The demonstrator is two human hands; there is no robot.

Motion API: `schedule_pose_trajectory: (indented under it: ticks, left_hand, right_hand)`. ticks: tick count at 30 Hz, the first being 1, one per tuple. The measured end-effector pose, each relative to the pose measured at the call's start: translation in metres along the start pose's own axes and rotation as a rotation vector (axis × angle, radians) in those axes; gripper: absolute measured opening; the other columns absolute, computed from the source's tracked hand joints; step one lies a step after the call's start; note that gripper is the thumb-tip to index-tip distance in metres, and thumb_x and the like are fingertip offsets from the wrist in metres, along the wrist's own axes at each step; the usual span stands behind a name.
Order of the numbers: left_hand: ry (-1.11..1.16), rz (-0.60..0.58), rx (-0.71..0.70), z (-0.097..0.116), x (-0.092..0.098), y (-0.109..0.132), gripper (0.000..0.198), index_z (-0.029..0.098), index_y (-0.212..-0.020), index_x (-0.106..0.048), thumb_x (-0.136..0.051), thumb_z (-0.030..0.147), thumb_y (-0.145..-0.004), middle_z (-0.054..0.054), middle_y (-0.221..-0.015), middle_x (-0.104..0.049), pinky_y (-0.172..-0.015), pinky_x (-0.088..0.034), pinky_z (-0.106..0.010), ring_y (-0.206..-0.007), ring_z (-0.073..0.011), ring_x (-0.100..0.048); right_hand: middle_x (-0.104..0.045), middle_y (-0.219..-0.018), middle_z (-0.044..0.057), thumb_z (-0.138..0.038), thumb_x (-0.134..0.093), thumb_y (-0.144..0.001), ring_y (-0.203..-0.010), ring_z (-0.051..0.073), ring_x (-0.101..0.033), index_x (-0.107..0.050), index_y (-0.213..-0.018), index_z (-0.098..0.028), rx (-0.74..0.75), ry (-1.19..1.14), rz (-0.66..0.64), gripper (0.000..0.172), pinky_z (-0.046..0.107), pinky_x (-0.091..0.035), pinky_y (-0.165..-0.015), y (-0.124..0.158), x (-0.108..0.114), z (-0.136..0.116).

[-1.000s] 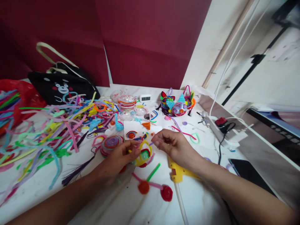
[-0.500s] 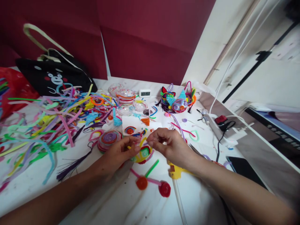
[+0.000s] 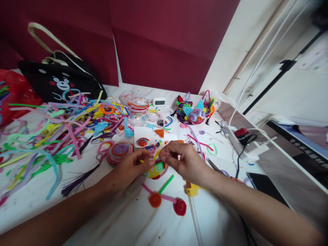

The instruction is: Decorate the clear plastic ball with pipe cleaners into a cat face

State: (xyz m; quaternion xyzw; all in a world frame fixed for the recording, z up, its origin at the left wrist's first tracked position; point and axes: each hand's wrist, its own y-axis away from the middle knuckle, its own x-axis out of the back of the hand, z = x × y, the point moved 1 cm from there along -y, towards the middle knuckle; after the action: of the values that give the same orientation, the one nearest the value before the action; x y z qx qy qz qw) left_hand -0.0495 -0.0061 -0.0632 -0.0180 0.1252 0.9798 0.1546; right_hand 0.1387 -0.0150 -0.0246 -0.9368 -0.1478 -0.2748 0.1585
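Note:
My left hand [image 3: 132, 168] is closed around a small coiled pipe-cleaner piece [image 3: 156, 168] in yellow, green and red, held just above the white table [image 3: 107, 218]. My right hand [image 3: 183, 160] pinches the yellow strand at the top of that piece, fingertips pressed together. Below the hands lie two red coiled discs [image 3: 167, 203] joined by a pink strand, with a green stem. A yellow glue gun [image 3: 191, 189] lies under my right wrist.
A big heap of loose coloured pipe cleaners [image 3: 51, 133] covers the left side. A black tote bag [image 3: 58, 83] and a red bag [image 3: 15, 94] stand behind it. Glass dishes [image 3: 138, 111], a small clock [image 3: 160, 101], a finished colourful craft [image 3: 194, 111], scissors [image 3: 215, 166], a power strip [image 3: 243, 141] and a phone [image 3: 266, 186] lie around.
My right hand has moved left, closer to the left hand, over the coiled piece. The view has shifted slightly; the left hand keeps its hold.

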Motion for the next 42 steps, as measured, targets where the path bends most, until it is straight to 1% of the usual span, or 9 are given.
schedule_pose_trajectory:
  ticks: [7, 11, 16, 19, 23, 27, 31, 36, 42]
  left_hand:
    - [-0.019, -0.025, 0.017, 0.000, 0.000, 0.001, 0.033, 0.019, -0.075, -0.056, -0.078, 0.041, -0.067, 0.002, -0.073, -0.055, -0.062, -0.037, -0.025, -0.069, -0.0131, -0.050]
    - [-0.025, -0.015, 0.026, -0.001, 0.000, 0.000, 0.038, 0.020, -0.068, -0.047, -0.078, 0.041, -0.066, 0.005, -0.064, -0.048, -0.056, -0.031, -0.024, -0.061, -0.0111, -0.043]
    - [-0.047, -0.008, 0.024, -0.004, 0.003, -0.002, 0.036, 0.020, -0.067, -0.043, -0.074, 0.039, -0.069, 0.006, -0.062, -0.043, -0.053, -0.025, -0.025, -0.058, -0.0101, -0.035]
    - [-0.035, -0.030, 0.016, -0.005, 0.004, -0.003, 0.035, 0.020, -0.068, -0.042, -0.070, 0.040, -0.073, 0.006, -0.064, -0.042, -0.053, -0.026, -0.025, -0.059, -0.0104, -0.035]
    - [-0.015, -0.030, 0.010, -0.005, 0.004, -0.002, 0.034, 0.020, -0.067, -0.041, -0.070, 0.038, -0.072, 0.005, -0.065, -0.043, -0.053, -0.027, -0.025, -0.060, -0.0103, -0.038]
    - [0.001, -0.037, -0.007, -0.003, 0.004, -0.002, 0.035, 0.020, -0.066, -0.041, -0.070, 0.038, -0.071, 0.005, -0.064, -0.045, -0.054, -0.029, -0.024, -0.060, -0.0100, -0.040]
    - [0.003, -0.033, 0.002, -0.004, 0.004, -0.001, 0.036, 0.020, -0.066, -0.041, -0.071, 0.038, -0.070, 0.005, -0.064, -0.045, -0.053, -0.030, -0.024, -0.060, -0.0099, -0.040]
    - [0.011, -0.026, 0.015, -0.003, 0.004, -0.001, 0.036, 0.020, -0.066, -0.040, -0.072, 0.037, -0.068, 0.005, -0.063, -0.043, -0.053, -0.030, -0.023, -0.059, -0.0097, -0.039]
    - [0.041, -0.012, 0.029, -0.001, 0.003, -0.001, 0.036, 0.020, -0.065, -0.041, -0.073, 0.037, -0.067, 0.005, -0.063, -0.046, -0.053, -0.033, -0.022, -0.059, -0.0098, -0.041]
  right_hand:
    - [-0.065, -0.076, 0.001, -0.002, -0.056, -0.081, -0.069, 0.013, -0.057, -0.066, -0.079, -0.018, 0.078, 0.102, -0.030, 0.020, 0.025, -0.044, -0.065, -0.002, -0.002, -0.005]
    - [-0.066, -0.078, 0.002, -0.003, -0.058, -0.082, -0.072, 0.014, -0.059, -0.068, -0.082, -0.018, 0.090, 0.097, -0.025, 0.019, 0.026, -0.045, -0.067, -0.002, -0.003, -0.005]
    - [-0.068, -0.079, 0.002, -0.001, -0.057, -0.084, -0.071, 0.012, -0.060, -0.071, -0.085, -0.016, 0.099, 0.080, -0.024, 0.020, 0.023, -0.045, -0.065, -0.001, -0.003, -0.006]
    - [-0.070, -0.083, 0.004, -0.004, -0.058, -0.085, -0.072, 0.012, -0.061, -0.071, -0.088, -0.015, 0.059, 0.054, -0.022, 0.017, 0.023, -0.045, -0.065, -0.001, 0.000, -0.006]
    - [-0.070, -0.087, 0.006, -0.008, -0.059, -0.087, -0.077, 0.014, -0.063, -0.071, -0.093, -0.014, 0.021, 0.042, -0.014, 0.014, 0.025, -0.047, -0.068, -0.001, 0.005, -0.007]
    - [-0.069, -0.087, 0.005, -0.009, -0.064, -0.085, -0.079, 0.014, -0.062, -0.071, -0.092, -0.014, 0.098, 0.038, -0.036, 0.011, 0.025, -0.047, -0.071, 0.000, 0.008, -0.010]
    - [-0.067, -0.082, 0.003, -0.006, -0.065, -0.083, -0.077, 0.013, -0.060, -0.071, -0.090, -0.014, 0.188, 0.053, -0.044, 0.012, 0.024, -0.047, -0.069, -0.001, 0.006, -0.009]
    - [-0.066, -0.080, 0.003, 0.001, -0.063, -0.081, -0.074, 0.012, -0.058, -0.071, -0.089, -0.014, 0.199, 0.082, -0.031, 0.019, 0.023, -0.047, -0.067, -0.001, 0.004, -0.007]
    - [-0.066, -0.084, 0.005, 0.003, -0.060, -0.080, -0.074, 0.013, -0.059, -0.072, -0.092, -0.014, 0.211, 0.098, -0.057, 0.025, 0.025, -0.048, -0.068, -0.001, 0.006, -0.008]
